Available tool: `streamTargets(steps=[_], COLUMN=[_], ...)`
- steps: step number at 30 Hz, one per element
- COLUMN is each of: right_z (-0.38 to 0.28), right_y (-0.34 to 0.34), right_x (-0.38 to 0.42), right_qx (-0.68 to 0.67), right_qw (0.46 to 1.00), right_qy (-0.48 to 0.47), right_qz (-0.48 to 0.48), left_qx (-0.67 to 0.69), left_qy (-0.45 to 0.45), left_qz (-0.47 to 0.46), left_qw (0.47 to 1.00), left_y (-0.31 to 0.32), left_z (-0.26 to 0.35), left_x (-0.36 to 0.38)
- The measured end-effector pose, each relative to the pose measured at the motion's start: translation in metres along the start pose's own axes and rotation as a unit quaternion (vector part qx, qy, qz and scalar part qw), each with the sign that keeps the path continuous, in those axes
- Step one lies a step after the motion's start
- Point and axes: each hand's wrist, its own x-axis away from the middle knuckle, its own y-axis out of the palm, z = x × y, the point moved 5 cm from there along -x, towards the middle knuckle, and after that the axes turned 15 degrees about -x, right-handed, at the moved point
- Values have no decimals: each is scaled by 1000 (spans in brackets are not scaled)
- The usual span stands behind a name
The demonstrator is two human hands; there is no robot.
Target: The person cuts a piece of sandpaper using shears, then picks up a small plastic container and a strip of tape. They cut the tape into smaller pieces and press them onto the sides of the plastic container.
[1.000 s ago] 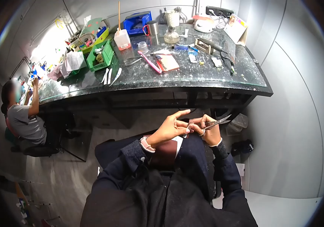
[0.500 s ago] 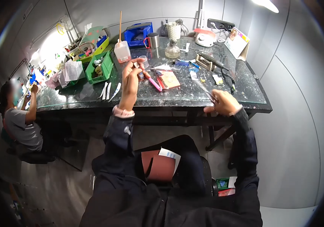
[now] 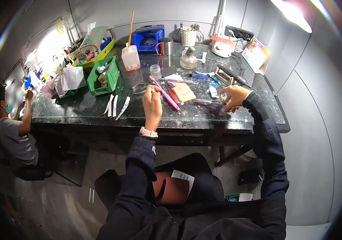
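Observation:
My left hand [image 3: 152, 109] is closed just left of a pink toothbrush [image 3: 164, 93], its fingertips pinched on something too small to make out. The toothbrush lies slanted on the dark bench beside an orange-tan block [image 3: 183, 92]. Over the right part of the bench, my right hand [image 3: 237, 97] has its fingers spread, with a thin metal tool [image 3: 207, 101] lying flat at its fingertips. A small clear cup [image 3: 155, 71] stands beyond my left hand. White strips [image 3: 123, 108] lie to the left.
Green bin [image 3: 107, 76], blue bin [image 3: 149, 40], bottle of pink liquid [image 3: 131, 59], metal mug [image 3: 166, 46] and glass burner [image 3: 188, 60] stand farther back. A black handpiece [image 3: 233, 76] lies at the right. Brown sheets [image 3: 175, 191] rest on my lap. Another person [image 3: 19, 128] sits at far left.
My left hand has come down beside the toothbrush and turned. My right hand has moved forward over the bench, and its fingers have opened from the metal tool. The camera view has shifted.

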Motion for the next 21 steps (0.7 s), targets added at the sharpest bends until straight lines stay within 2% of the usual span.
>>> streamTargets(steps=[2, 3, 5, 7, 8, 9, 11, 12, 15, 16, 19, 20, 21], right_z=[-1, -4, -14, -38, -46, -45, -32, -44, -73, -55, -25, -26, -22], right_y=[-7, -11, -36, -65, -84, -100, -130, -128, -115, -122, -141, -146, -149], right_x=[-8, -6, -17, -28, -44, -64, -122, -130, -142, -178, -249, -262, -270], right_qx=[24, -26, 8, 59, 115, 167, 160, 219, 163, 105, 31, 70, 0], right_qw=[1000, 999, 998, 987, 952, 893, 814, 844, 902, 903, 915, 896, 915], right_qy=[-6, -8, -56, -47, -152, -252, -379, -252, -179, -229, -270, -322, -311], right_qz=[-15, -32, -3, 139, 239, 333, 410, 419, 358, 348, 299, 298, 255], left_qx=[-22, -30, -39, -33, -37, -42, -21, -26, -25, -18, 8, 5, 2], left_qy=[1, 14, 28, 12, 12, 12, 27, 20, 10, 1, -8, -5, -3], left_qz=[7, 14, 21, 13, 10, 6, 2, 0, 0, -3, -7, -10, -15], left_qw=[1000, 999, 999, 999, 999, 999, 999, 999, 1000, 1000, 1000, 1000, 1000], left_y=[-1, 0, 0, 0, 1, 1, 3, 2, 1, 0, -1, -2, -3], left_z=[4, -1, 1, 4, 3, 2, 4, 6, 8, 11, 13, 14, 17], left_x=[1, 0, 1, 3, 2, 2, 3, 3, 4, 5, 6, 5, 6])
